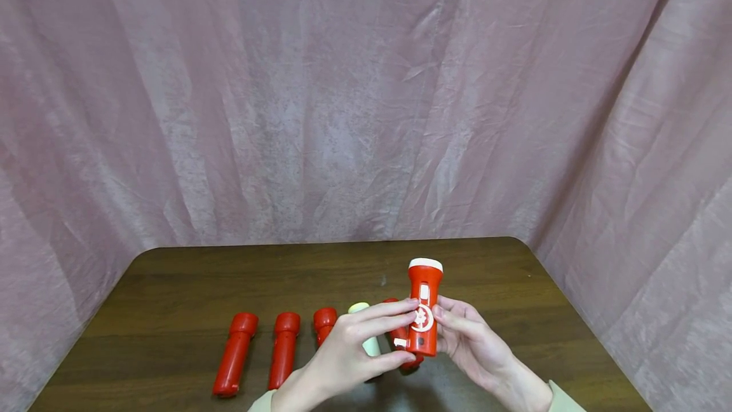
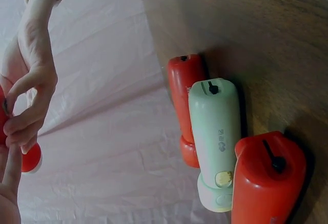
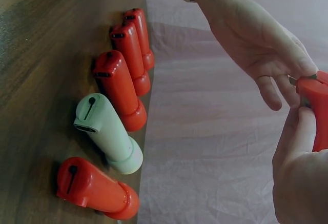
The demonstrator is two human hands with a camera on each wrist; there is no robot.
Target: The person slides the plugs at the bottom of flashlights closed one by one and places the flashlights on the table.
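A red flashlight (image 1: 424,310) with a white rim, a white switch and a white round emblem is raised above the table, its head pointing up and away. My right hand (image 1: 477,345) grips it from the right, thumb on the front near the emblem. From the left, my left hand (image 1: 366,336) pinches the lower end, fingers across the front and thumb at the base. A small white piece juts from the flashlight's lower left side. In the right wrist view the left hand (image 3: 261,44) touches the base, where a thin dark part sticks out.
Below the hands a pale green flashlight (image 3: 105,131) lies between red ones. To the left are more red flashlights (image 1: 236,355), lying side by side on the brown wooden table (image 1: 171,285). Pink curtains (image 1: 343,113) hang behind and at the right.
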